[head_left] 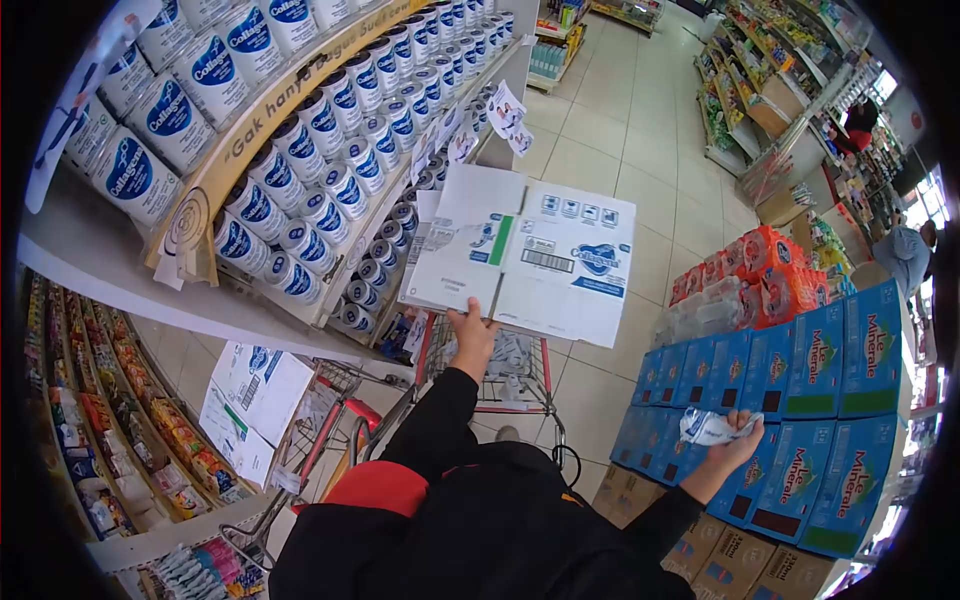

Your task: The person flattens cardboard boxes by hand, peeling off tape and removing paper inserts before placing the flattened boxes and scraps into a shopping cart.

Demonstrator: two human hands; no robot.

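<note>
My left hand (pixel 474 336) is closed on the near edge of a white cardboard box (pixel 565 265) printed with blue Collagena lettering. The box lies over the top of a shopping cart (pixel 546 375), and its left flap or panel carries a green strip. Out to the right, my right hand (pixel 738 445) is closed around a crumpled white-and-blue plastic wrapper (pixel 710 427). The wrapper is beside stacked blue Le Minerale cartons (pixel 790 365); its contents, if any, cannot be made out.
Rows of white-and-blue cans (pixel 322 120) fill the shelf at the left. A second cart (pixel 325 400) with another white box (pixel 255 405) stands at lower left. Red-wrapped bottle packs (pixel 775 255) sit at right. A person (pixel 903 255) is at the far right. Tiled floor (pixel 635 130) runs ahead.
</note>
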